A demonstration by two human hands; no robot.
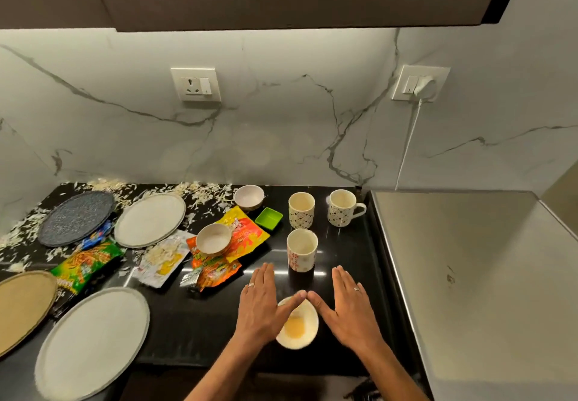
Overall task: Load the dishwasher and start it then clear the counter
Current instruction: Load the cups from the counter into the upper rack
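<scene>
- Left hand [261,303]: flat, fingers straight and together, palm down; thumb lies across the rim of a small white bowl [298,327]. Grips nothing.
- Right hand [350,306]: flat, fingers straight, palm down just right of the bowl; thumb tip meets the left thumb above the bowl's far rim. Grips nothing.
- Bowl sits near the front edge of the black counter [344,244], yellowish residue inside.
- Just beyond the fingertips: a handleless cup [301,250], upright. Two more patterned cups [301,210] [343,208] behind it, near the wall.
- Right: counter ends at a steel appliance top [469,275], close beside the right hand.
- Left: orange snack wrappers [219,263], two small bowls [214,239] [249,197], green square dish [269,218].
- Far left: five plates, with a large white plate [93,342] overhanging the front edge; shredded scraps [200,194] along the wall.
- Open counter: the strip between the cups and the hands.
</scene>
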